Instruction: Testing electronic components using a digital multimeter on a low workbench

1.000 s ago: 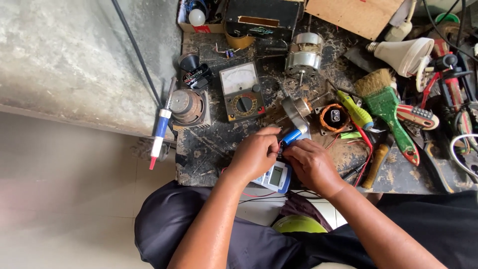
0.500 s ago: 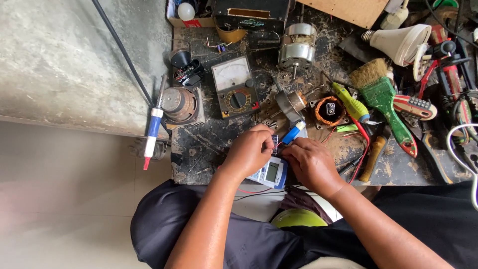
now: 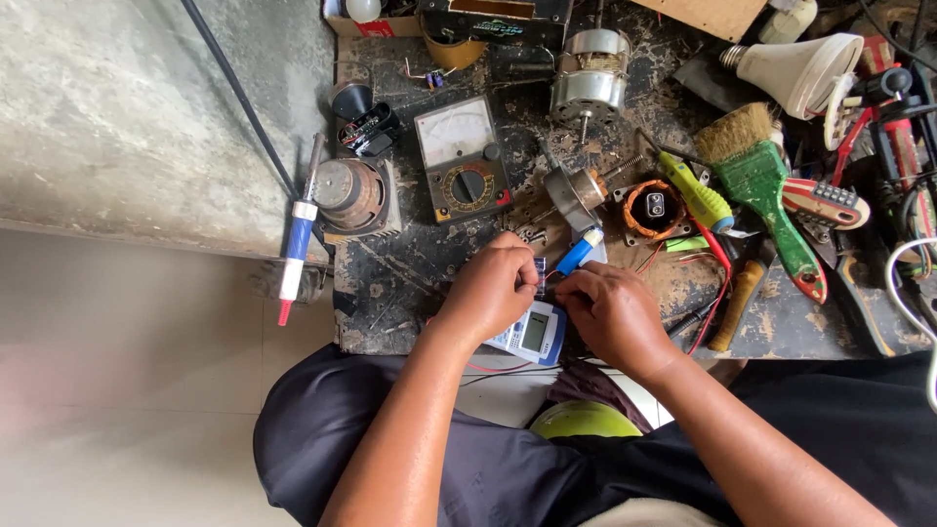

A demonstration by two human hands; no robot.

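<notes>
My left hand and my right hand meet over the front of a dirty black workbench. Their fingertips pinch a small dark part between them; what it is stays unclear. A blue-handled tool sticks out above my right hand, which seems to grip it. Under both hands lies a small digital multimeter with a grey screen. Thin red wires run off to the right.
On the bench are an analog meter, a copper-wound coil, a small motor, a green brush, a yellow-green screwdriver and a round speaker-like part. A blue-and-white soldering iron hangs off the left edge.
The camera view has shifted slightly. Both hands stay together at the same spot above the digital multimeter, still pinching the small part.
</notes>
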